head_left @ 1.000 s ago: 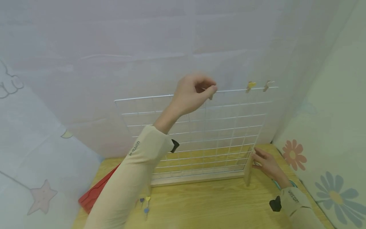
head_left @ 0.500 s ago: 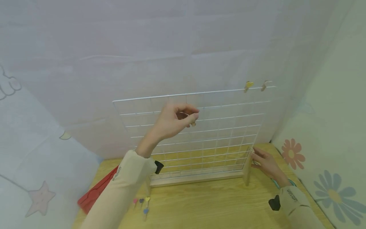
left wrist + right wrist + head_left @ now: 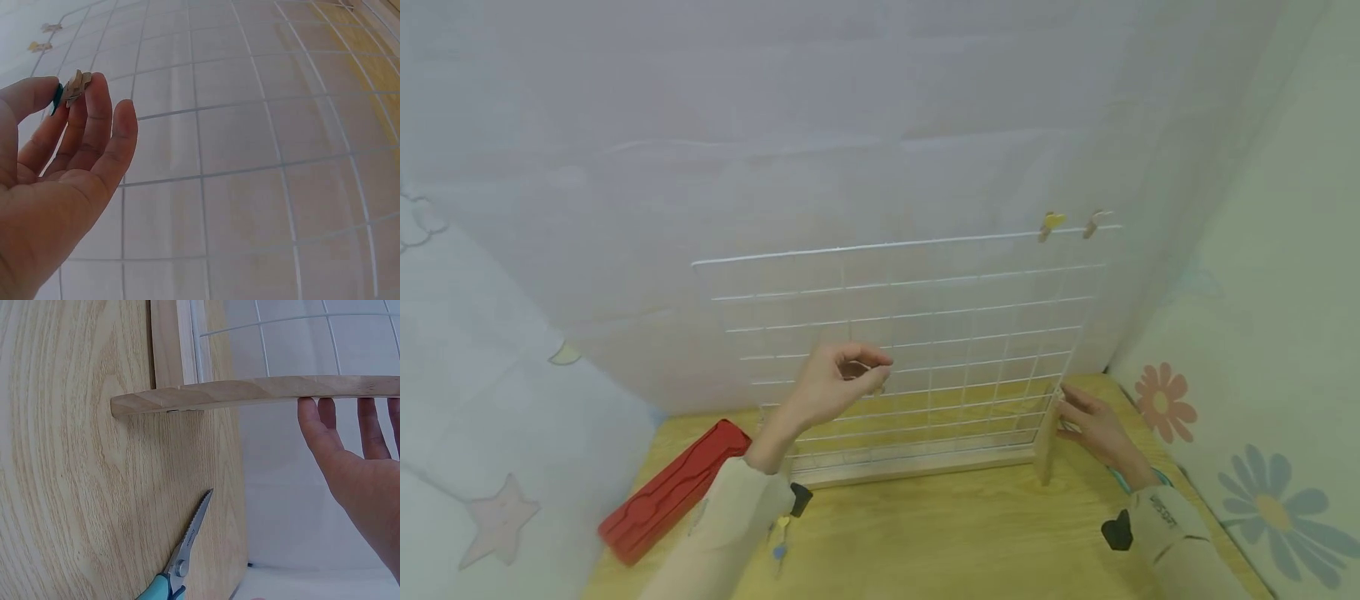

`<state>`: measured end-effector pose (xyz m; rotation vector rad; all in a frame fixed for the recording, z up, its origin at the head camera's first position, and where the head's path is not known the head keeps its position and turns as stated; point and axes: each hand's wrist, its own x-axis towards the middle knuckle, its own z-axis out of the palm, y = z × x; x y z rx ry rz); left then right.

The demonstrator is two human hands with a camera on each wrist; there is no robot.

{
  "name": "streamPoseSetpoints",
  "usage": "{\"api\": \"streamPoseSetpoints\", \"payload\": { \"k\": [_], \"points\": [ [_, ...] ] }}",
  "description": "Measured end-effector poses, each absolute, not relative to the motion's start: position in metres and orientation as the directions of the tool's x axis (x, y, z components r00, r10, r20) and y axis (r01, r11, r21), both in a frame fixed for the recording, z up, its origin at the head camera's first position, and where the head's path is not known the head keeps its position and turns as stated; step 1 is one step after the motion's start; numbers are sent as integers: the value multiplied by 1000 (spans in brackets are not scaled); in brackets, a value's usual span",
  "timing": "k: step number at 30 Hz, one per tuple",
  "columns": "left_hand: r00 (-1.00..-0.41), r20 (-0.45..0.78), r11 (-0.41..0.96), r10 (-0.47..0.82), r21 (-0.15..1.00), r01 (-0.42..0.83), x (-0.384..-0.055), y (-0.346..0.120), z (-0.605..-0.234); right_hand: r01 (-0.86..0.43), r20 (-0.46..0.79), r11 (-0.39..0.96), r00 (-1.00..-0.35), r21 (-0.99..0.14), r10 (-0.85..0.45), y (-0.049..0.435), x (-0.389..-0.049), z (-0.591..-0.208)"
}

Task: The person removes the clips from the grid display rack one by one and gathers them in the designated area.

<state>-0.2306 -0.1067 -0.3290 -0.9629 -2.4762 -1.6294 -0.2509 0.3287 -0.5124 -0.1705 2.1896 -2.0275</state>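
A small teal-topped clip [image 3: 76,89] is hanging in front of the wire grid [image 3: 201,177], pinched between the thumb and fingertips of the left hand [image 3: 838,382]. Since only fingertips are holding it, the clip is at some risk of slipping; an uneven squeeze could be the cause, and it might drop at the grid's foot or through the wires.

At the grid's right end, the right hand [image 3: 1096,429] is resting its fingertips against the wooden stand [image 3: 250,390], not wrapping round it; a hard push there could shift or tip the grid. On the grid's top wire, toward the right, a yellow clip [image 3: 1052,222] and a pale clip [image 3: 1093,223] are sitting; a jolt could loosen them.

Scissors [image 3: 181,567] are lying right of the grid on the table [image 3: 962,542], their blade uncovered, so a lowered hand might catch it. By the grid's left foot, a blue clip [image 3: 779,550] is lying near the left sleeve [image 3: 726,508], which could brush it away.

Left of the grid, a red tray [image 3: 676,492] is showing moulded hollows; whether it is holding anything cannot be told.
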Motion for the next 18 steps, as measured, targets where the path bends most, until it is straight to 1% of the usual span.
{"api": "streamPoseSetpoints", "payload": {
  "k": [10,13,18],
  "points": [
    [-841,291,280,455,850,445,-227,-127,-382,17,-31,79,-982,-997,-187,330,-250,-514],
    [-866,274,292,417,863,413,-224,-136,-399,18,-31,70,-981,-997,-191,330,-252,-516],
    [-913,207,316,351,892,324,-216,-147,-423,16,-26,52,-980,-999,-199,330,-254,-516]
  ]
}}
